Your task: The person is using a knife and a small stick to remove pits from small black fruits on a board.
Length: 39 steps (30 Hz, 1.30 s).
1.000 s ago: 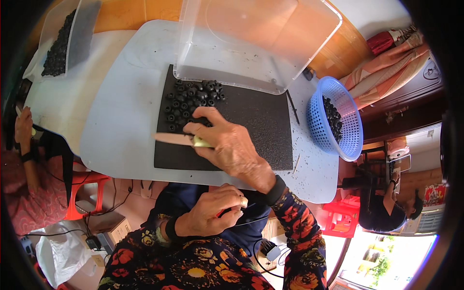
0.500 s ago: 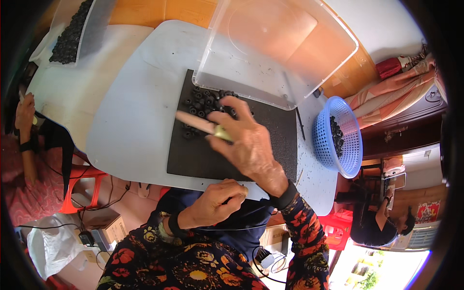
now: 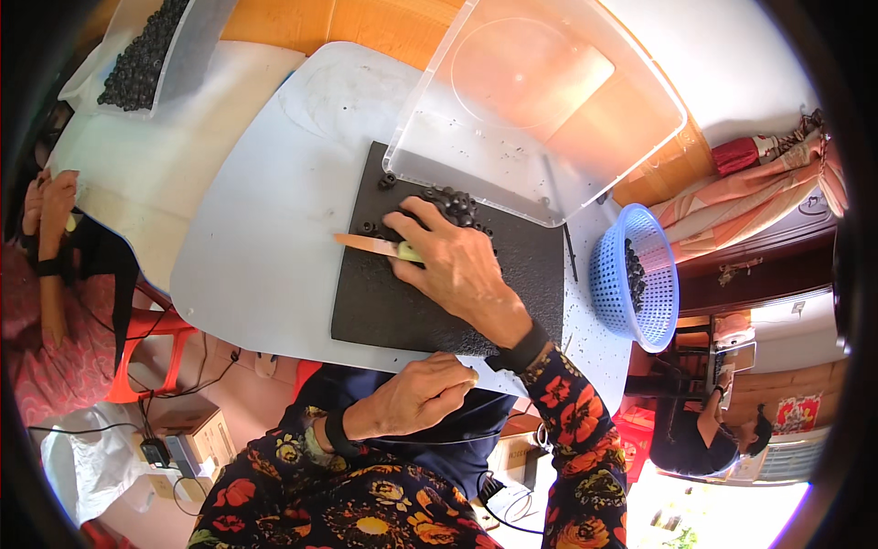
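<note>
My right hand is closed around the light green handle of a small knife, its blade pointing left. The hand rests low over a dark board, its fingers beside a heap of small black round pieces with holes. Part of the heap is hidden behind the fingers. A few loose pieces lie near the blade, and one sits by the corner of a clear plastic bin. Close to my body, below the board's front edge, my left hand is curled closed; what its fingers hold, if anything, is hidden.
A blue basket with black pieces stands at the right of the grey table. At the far left, another clear bin holds many black pieces. One co-worker's hands are at the left; another person is at the right.
The black pieces, spread out before, are now bunched toward the bin under my right hand, the knife still in it. The hand has come down onto the board. My left hand stays curled near my body.
</note>
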Tool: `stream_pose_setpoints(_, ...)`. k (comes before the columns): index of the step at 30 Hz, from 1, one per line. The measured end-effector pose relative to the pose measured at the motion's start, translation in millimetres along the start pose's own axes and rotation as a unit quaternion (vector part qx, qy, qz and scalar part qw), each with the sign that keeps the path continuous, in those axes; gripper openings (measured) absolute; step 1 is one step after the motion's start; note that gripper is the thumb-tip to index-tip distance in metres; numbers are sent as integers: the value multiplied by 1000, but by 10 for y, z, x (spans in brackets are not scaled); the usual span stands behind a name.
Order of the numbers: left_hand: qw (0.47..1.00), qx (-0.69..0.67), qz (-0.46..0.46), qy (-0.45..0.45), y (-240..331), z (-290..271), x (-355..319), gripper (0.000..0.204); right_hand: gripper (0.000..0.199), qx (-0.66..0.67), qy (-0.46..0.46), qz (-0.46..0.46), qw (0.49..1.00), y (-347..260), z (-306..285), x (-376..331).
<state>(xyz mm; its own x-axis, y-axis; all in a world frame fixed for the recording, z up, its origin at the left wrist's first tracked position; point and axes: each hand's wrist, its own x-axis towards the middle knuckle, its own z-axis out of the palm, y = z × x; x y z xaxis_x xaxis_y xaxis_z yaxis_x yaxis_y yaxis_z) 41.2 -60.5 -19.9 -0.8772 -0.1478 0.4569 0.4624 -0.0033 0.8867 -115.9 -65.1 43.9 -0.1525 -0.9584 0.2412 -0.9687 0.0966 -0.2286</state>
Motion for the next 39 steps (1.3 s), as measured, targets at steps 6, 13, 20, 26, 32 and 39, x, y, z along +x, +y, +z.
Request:
stream_pose_setpoints(6,1000,-10,6,9,-50,-3,-30,10,37,-30,-55,78,995,24,-195,-83)
stream_pose_setpoints(13,1000,5,27,-9,-41,2,14,15,40,-4,2,-6,1000,-161,26,358)
stream_pose_setpoints(20,1000,6,-5,-19,-22,-7,5,13,40,-44,21,6,999,14,228,324)
stream_pose_setpoints(26,1000,22,-7,-12,-30,18,3,12,37,-106,12,74,992,202,85,32)
stream_pose_setpoints(32,998,39,-38,-22,43,28,37,12,26,-65,2,146,987,330,-144,-337)
stream_pose_setpoints(39,997,59,-48,8,27,54,14,11,16,66,115,131,983,244,-288,-720)
